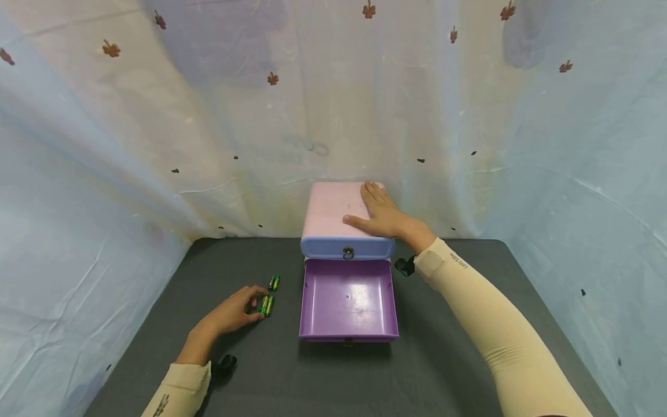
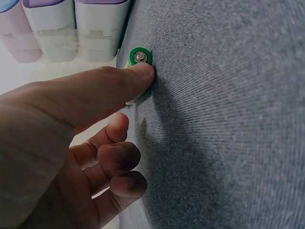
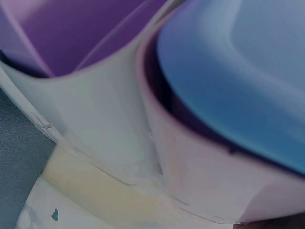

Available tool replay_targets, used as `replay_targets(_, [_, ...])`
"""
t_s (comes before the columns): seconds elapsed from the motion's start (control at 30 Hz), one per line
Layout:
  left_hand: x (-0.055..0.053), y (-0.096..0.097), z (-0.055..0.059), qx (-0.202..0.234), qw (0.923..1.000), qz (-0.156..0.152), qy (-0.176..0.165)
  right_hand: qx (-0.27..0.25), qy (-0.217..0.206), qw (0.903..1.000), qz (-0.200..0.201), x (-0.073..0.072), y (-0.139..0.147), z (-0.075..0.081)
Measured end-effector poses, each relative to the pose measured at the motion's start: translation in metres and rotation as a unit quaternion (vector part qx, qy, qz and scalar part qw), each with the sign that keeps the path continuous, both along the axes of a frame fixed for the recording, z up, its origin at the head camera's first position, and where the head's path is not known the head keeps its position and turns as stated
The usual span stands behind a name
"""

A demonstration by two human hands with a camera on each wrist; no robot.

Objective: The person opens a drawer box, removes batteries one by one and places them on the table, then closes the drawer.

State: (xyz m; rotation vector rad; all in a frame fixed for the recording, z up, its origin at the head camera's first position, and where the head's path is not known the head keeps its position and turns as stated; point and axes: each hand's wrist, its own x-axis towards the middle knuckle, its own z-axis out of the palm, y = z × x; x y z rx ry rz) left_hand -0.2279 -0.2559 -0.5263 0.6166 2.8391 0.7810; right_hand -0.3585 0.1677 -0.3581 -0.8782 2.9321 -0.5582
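Note:
A small drawer unit with a pink top [image 1: 333, 208] stands at the back of the table. Its blue drawer [image 1: 323, 248] is closed, while the purple drawer [image 1: 339, 289] below is pulled out and bare inside. On the pink top my right hand [image 1: 385, 215] lies flat, fingers straight. Left of the unit, my left hand [image 1: 234, 310] has its thumb and index finger around a pair of green batteries [image 1: 267, 305]. In the left wrist view the thumb covers part of one green battery [image 2: 140, 53]; the index finger is hidden there.
Another pair of green batteries [image 1: 274, 282] lies just beyond the left hand's fingertips. The dark grey table [image 1: 250, 376] ends at a patterned cloth backdrop [image 1: 333, 116]. In the right wrist view, the white shell [image 3: 95, 114] beside the purple drawer fills much of the picture.

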Motion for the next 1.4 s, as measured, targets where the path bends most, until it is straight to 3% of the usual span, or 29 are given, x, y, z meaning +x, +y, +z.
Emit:
replay_targets(0.3, [0.002, 0.0, 0.001, -0.003, 1.0, 0.003, 0.001, 0.004, 0.0, 1.0, 0.0, 0.0, 0.0, 0.001])
replay_targets(0.73, [0.009, 0.003, 0.017, 0.005, 0.9997, 0.025, -0.003, 0.003, -0.001, 1.0, -0.006, 0.002, -0.001, 0.001])
replay_targets(1.1, [0.019, 0.022, 0.034, 0.016, 0.9986, 0.031, 0.039, 0.004, 0.002, 1.0, -0.004, 0.0, -0.001, 0.0])
replay_targets(1.4, [0.029, 0.039, 0.046, 0.057, 0.9953, 0.004, 0.079, 0.001, -0.002, 1.0, -0.003, 0.001, -0.001, 0.001])
